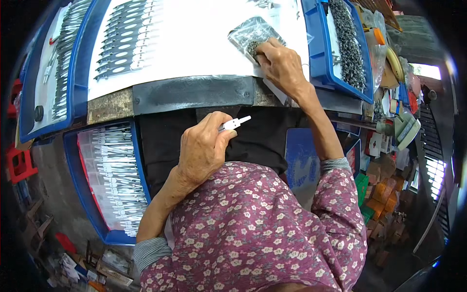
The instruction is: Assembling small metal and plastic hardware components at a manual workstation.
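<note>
On the white-covered worktable (194, 44) flanked by blue plastic trays (321, 53), the right hand (279, 63) presses bent fingers into a clear plastic bag of small dark metal parts (250, 34), while the left hand (204, 146), nearer the body, pinches a small white flat metal blade piece (236, 122) jutting past its fingertips.

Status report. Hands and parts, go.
Left hand shut on a small white metal part, held over the lap. Right hand reaching into the bag of small dark parts on the white sheet. Nothing between the hands.
</note>
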A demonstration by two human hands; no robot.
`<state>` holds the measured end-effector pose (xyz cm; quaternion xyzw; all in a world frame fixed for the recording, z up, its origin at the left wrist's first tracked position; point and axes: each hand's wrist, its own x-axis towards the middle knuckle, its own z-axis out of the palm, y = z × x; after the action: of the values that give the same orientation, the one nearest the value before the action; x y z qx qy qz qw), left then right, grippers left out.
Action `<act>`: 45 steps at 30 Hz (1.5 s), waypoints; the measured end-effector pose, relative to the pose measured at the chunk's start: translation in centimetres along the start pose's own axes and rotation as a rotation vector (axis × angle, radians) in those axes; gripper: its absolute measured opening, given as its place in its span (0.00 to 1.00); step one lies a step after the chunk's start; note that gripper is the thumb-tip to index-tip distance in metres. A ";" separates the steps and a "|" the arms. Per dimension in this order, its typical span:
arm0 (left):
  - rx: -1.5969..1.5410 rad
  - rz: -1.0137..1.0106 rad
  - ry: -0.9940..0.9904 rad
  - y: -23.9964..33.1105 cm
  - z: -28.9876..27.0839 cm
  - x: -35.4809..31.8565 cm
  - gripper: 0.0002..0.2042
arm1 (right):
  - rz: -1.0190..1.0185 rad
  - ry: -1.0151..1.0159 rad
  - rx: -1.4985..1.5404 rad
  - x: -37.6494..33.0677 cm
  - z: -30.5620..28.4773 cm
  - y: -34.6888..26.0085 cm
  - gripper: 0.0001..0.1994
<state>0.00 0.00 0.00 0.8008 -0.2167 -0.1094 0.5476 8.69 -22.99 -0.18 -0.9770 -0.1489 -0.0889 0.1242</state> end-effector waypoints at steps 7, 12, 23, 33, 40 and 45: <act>-0.107 -0.005 -0.001 0.4 -0.4 0.5 0.07 | -0.035 0.071 0.052 0.5 0.6 0.5 0.03; -0.306 -0.131 0.003 1.0 -0.5 0.9 0.08 | 0.185 0.024 0.268 0.2 -0.1 1.1 0.06; -0.610 -0.339 0.009 1.8 -0.7 2.7 0.06 | 0.279 0.083 0.725 -0.2 -0.8 0.9 0.07; -0.650 -0.349 -0.015 1.9 -0.6 3.3 0.07 | 0.352 0.035 0.891 -0.3 -0.5 1.0 0.06; -0.664 -0.362 -0.047 1.9 -0.7 3.2 0.08 | 0.371 0.067 0.999 -0.3 -0.4 0.5 0.03; -0.689 -0.338 -0.047 1.8 -0.4 3.4 0.06 | 0.347 0.119 0.989 -0.6 -0.3 0.4 0.03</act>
<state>2.78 -1.84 2.06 0.5914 -0.0448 -0.2829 0.7538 8.16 -23.63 -0.09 -0.8051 -0.0016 -0.0417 0.5917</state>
